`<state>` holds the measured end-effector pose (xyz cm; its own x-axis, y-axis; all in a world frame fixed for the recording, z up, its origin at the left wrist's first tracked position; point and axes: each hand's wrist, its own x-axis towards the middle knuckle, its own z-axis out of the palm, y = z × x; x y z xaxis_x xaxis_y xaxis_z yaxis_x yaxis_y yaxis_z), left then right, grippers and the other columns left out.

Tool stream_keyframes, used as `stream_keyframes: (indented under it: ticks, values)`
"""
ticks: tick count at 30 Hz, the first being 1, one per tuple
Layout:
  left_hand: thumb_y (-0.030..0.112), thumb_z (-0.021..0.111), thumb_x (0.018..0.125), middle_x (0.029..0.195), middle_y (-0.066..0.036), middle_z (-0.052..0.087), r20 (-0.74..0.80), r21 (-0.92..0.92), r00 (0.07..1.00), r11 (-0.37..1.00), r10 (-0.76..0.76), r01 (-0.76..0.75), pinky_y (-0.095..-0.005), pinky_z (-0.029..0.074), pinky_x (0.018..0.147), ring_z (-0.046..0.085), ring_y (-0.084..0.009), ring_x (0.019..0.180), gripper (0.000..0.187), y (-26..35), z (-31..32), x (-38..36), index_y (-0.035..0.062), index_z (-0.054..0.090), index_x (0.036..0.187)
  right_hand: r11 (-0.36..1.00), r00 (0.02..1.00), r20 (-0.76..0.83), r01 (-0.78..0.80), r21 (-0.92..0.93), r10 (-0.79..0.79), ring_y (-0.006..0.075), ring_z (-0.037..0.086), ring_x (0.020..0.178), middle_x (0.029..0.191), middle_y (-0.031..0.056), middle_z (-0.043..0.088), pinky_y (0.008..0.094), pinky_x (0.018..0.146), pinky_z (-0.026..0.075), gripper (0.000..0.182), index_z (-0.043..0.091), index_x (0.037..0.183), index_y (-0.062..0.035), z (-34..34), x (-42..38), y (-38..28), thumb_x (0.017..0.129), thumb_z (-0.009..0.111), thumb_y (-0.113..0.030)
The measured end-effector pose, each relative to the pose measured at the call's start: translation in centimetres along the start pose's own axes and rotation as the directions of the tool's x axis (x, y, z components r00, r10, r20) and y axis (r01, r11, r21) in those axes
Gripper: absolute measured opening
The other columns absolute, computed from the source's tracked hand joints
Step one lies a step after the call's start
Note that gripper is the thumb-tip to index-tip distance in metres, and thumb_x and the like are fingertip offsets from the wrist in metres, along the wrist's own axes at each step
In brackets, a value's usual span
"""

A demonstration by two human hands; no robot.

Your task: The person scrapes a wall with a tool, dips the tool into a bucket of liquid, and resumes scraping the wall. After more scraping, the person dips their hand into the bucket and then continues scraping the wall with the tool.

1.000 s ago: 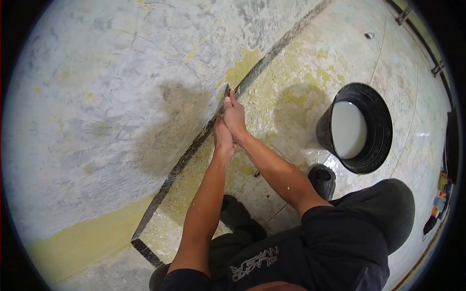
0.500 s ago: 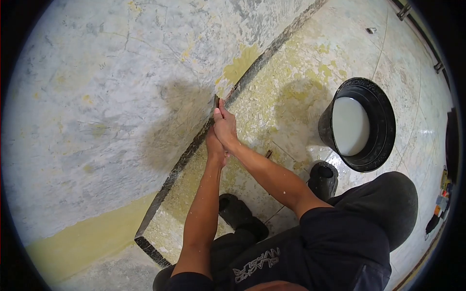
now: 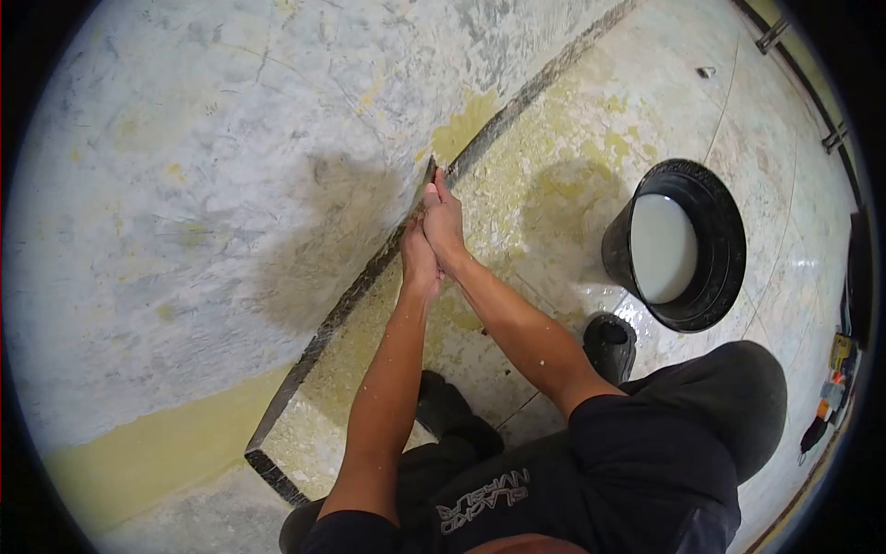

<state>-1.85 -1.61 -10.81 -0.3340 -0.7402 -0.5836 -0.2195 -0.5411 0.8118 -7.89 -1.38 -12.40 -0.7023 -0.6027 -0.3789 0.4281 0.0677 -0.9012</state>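
Both my hands are together at the foot of the wall, closed around one tool. My right hand (image 3: 444, 224) is in front, its thumb and forefinger pointing forward along a thin dark blade, which looks like a scraper (image 3: 431, 170). Pressed close behind and below it, my left hand (image 3: 420, 256) wraps around what seems to be the handle, hidden by the fingers. The blade lies against the mottled grey-white wall (image 3: 231, 185), just above the dark skirting strip (image 3: 346, 300). Just ahead of the blade is a patch of yellow paint (image 3: 466, 123).
A black bucket (image 3: 728, 247) of milky liquid stands on the floor at right. Pale and yellow flakes cover the tiles (image 3: 517, 198) along the skirting. My dark shoes (image 3: 610, 345) are close behind my hands. Several small items (image 3: 831, 392) lie at the far right.
My two hands and the scraper have slid forward along the wall's foot, up and slightly right in view, closer to the yellow patch. The view has shifted a little.
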Motion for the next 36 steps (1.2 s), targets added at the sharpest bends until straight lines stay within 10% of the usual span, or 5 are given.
stream_keyframes:
  ticks: [5, 7, 15, 36]
  values:
    - [0.038, 0.037, 0.096, 0.079, -0.003, 0.058, -0.036, -0.123, 0.999, 0.992, -0.004, -0.001, -0.0274, 0.032, 0.037, 0.051, -0.0122, 0.055, 0.039, -1.8, -1.5, -1.0, 0.007, 0.056, 0.109, 0.999, 0.996, 0.083, 0.039, 0.009, -0.039, 0.03, 0.057, 0.108, 0.131, 0.0229, 0.053, 0.0329, 0.095, 0.04, 0.053, 0.033, 0.143, -0.0005, 1.2, -0.7, 4.3, 0.097, 0.041, -0.026]
    - [0.041, 0.037, 0.095, 0.064, -0.001, 0.054, -0.093, -0.032, 0.996, 0.999, 0.003, -0.006, -0.0274, 0.027, 0.032, 0.044, -0.0102, 0.041, 0.036, -1.7, -1.9, -1.0, 0.0119, 0.058, 0.091, 0.999, 0.997, 0.076, -0.003, 0.037, 0.0, 0.0249, 0.059, 0.089, 0.133, 0.0214, 0.052, 0.0334, 0.085, 0.044, 0.052, 0.036, 0.141, 0.0006, 1.4, -1.3, 3.6, 0.096, 0.044, -0.025]
    - [0.039, 0.037, 0.096, 0.072, -0.002, 0.055, -0.013, -0.041, 1.0, 0.999, 0.018, -0.019, -0.027, 0.029, 0.033, 0.048, -0.0114, 0.048, 0.035, -2.2, -1.5, 0.2, 0.0096, 0.057, 0.098, 0.984, 0.993, 0.052, -0.116, 0.135, 0.109, 0.0116, 0.046, 0.069, 0.074, 0.0036, 0.056, 0.0256, 0.066, 0.041, 0.045, 0.044, 0.138, -0.0068, 0.3, -1.6, 1.6, 0.095, 0.05, -0.02]
    - [0.035, 0.039, 0.096, 0.075, -0.004, 0.057, -0.056, -0.081, 0.995, 0.994, -0.079, 0.074, -0.0296, 0.032, 0.036, 0.049, -0.0129, 0.049, 0.033, -1.0, -0.8, -1.2, 0.0071, 0.054, 0.105, 0.987, 0.99, 0.089, -0.12, 0.111, 0.111, 0.0088, 0.043, 0.061, 0.071, -0.0017, 0.05, 0.0252, 0.057, 0.039, 0.046, 0.042, 0.14, -0.0055, 0.2, -1.0, 1.6, 0.097, 0.048, -0.021]
